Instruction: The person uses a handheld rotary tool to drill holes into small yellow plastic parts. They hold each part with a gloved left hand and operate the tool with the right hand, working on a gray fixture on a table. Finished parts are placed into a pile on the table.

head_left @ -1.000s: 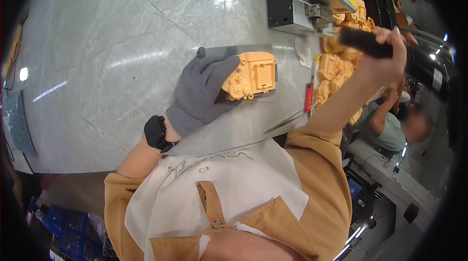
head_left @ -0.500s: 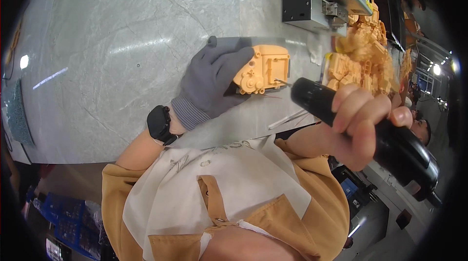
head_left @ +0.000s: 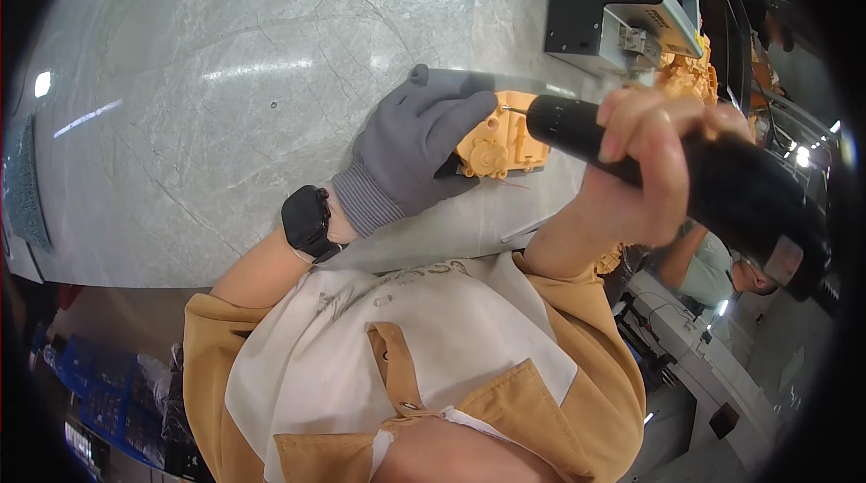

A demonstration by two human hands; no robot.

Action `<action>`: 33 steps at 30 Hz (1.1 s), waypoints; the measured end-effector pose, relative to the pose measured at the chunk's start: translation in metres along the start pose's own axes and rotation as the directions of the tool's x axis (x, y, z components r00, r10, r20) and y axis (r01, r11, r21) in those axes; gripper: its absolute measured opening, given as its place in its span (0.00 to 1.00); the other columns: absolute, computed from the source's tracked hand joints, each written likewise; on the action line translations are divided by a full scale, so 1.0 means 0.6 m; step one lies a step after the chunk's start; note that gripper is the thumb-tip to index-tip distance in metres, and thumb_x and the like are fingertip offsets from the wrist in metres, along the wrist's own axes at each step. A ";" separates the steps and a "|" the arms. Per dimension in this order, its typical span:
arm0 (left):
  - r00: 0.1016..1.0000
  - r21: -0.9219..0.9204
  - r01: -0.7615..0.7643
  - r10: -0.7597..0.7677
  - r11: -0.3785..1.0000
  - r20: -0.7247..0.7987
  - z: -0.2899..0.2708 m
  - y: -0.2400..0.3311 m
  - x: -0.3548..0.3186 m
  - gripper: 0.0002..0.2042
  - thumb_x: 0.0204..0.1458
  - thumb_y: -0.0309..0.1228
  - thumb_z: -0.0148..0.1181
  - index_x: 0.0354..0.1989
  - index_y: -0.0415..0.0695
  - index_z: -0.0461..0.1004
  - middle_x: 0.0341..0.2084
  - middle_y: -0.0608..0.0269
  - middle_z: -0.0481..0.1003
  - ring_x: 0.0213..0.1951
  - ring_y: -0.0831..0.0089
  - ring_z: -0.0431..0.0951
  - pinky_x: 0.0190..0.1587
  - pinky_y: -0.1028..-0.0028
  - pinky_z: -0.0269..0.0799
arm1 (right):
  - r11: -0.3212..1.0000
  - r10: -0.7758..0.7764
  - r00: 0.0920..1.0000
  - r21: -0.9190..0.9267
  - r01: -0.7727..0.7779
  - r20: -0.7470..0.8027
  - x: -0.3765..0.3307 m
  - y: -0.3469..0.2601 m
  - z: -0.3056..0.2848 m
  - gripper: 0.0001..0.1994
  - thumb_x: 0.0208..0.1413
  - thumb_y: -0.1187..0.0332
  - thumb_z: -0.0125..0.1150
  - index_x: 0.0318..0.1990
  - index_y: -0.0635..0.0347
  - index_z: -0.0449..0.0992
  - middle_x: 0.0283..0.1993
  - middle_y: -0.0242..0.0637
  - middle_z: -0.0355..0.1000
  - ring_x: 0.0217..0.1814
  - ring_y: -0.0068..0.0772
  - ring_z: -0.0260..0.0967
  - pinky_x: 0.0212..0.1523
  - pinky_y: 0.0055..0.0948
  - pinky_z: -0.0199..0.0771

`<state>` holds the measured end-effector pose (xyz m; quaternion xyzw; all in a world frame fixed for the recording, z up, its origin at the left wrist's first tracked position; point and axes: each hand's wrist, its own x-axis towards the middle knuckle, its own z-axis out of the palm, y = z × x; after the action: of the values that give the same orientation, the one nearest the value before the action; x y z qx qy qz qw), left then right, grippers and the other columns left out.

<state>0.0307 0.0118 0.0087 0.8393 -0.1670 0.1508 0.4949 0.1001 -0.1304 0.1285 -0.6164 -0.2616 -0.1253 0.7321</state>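
My left hand [head_left: 410, 145], in a grey knit glove, grips an orange plastic housing [head_left: 519, 142] from its left side. The housing shows a round gear-like boss and an open recess, with a thin red wire by its lower edge. My bare right hand [head_left: 654, 154] is wrapped round a black electric screwdriver [head_left: 573, 125], slightly blurred. Its thin bit points left and reaches the upper part of the housing, near my left fingertips. Whether the bit sits in a screw is too small to tell. A dark flat block shows behind the housing.
A black and silver machine [head_left: 604, 9] stands at the far right of the grey marbled table [head_left: 225, 149]. Beyond it lies a heap of orange parts [head_left: 690, 77], partly behind my right hand. Another person [head_left: 717, 266] is at the right. Blue crates [head_left: 108, 393] stand lower left.
My right hand has moved the screwdriver up and left, so its bit went from the housing's lower recess to its upper part. The whole view has shifted slightly.
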 end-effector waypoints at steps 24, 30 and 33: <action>0.997 -0.155 0.047 -0.055 0.987 -0.047 -0.027 0.003 0.008 0.41 0.37 0.44 0.72 0.59 0.39 0.60 0.48 0.53 0.71 0.48 0.57 0.72 0.58 0.53 0.64 | 0.988 0.118 0.990 -0.091 -0.125 -0.072 -0.006 0.008 0.034 0.21 0.48 0.81 0.62 0.44 0.57 0.57 0.20 0.34 0.64 0.18 0.29 0.63 0.24 0.30 0.70; 0.968 -0.163 0.250 -0.246 0.954 0.045 -0.018 0.018 0.030 0.37 0.40 0.42 0.70 0.57 0.35 0.63 0.42 0.49 0.74 0.43 0.56 0.75 0.50 0.64 0.72 | 0.998 0.014 0.976 0.061 -0.001 -0.215 -0.030 -0.023 -0.016 0.21 0.47 0.79 0.49 0.51 0.60 0.59 0.19 0.31 0.58 0.18 0.27 0.60 0.26 0.34 0.65; 0.878 -0.275 0.469 -0.409 0.839 0.249 -0.014 0.023 0.054 0.36 0.41 0.39 0.69 0.58 0.35 0.62 0.41 0.48 0.74 0.43 0.56 0.76 0.46 0.65 0.74 | 0.941 -0.132 0.989 0.303 0.148 -0.071 -0.054 -0.091 -0.056 0.22 0.48 0.79 0.54 0.53 0.57 0.63 0.20 0.28 0.61 0.18 0.24 0.62 0.24 0.29 0.61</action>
<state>0.0530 0.0087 0.0367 0.7713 -0.0360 -0.0733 0.6312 0.0531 -0.1789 0.1532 -0.4715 -0.3027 -0.1501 0.8146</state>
